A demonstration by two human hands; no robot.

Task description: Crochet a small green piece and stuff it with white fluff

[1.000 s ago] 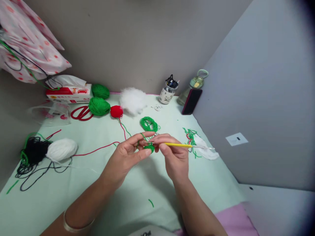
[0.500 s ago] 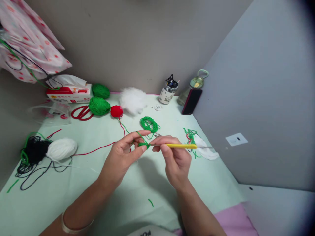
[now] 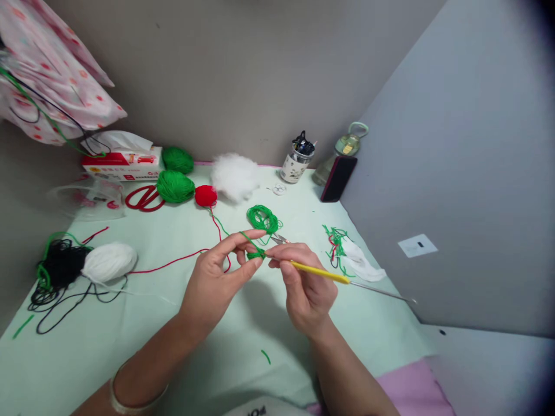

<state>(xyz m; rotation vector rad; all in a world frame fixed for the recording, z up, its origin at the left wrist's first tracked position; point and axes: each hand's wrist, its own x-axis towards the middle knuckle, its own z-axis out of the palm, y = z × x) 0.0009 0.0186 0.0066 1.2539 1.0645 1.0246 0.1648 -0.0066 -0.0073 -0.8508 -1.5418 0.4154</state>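
My left hand [image 3: 217,277] pinches a small green crochet piece [image 3: 255,253] between thumb and fingers, with green yarn running over the raised index finger. My right hand [image 3: 303,283] grips a yellow-handled crochet hook [image 3: 321,273], whose tip end meets the green piece and whose metal shaft sticks out to the lower right. Both hands hover above the pale green table cover [image 3: 130,323]. A loose coil of green yarn [image 3: 262,218] lies just behind the hands.
Two green yarn balls [image 3: 175,186], a red ball [image 3: 205,196], white stuffing [image 3: 234,176], red scissors [image 3: 143,199] and a tissue box [image 3: 124,163] sit at the back left. White yarn [image 3: 108,262] and black yarn [image 3: 60,267] lie left. A jar [image 3: 296,163], bottle [image 3: 342,147], phone [image 3: 337,178] and yarn scraps [image 3: 336,240] are at the right, by the wall.
The hook's handle has swung from level to slanting down to the right. The right hand has dropped slightly; the left hand still pinches the green piece.
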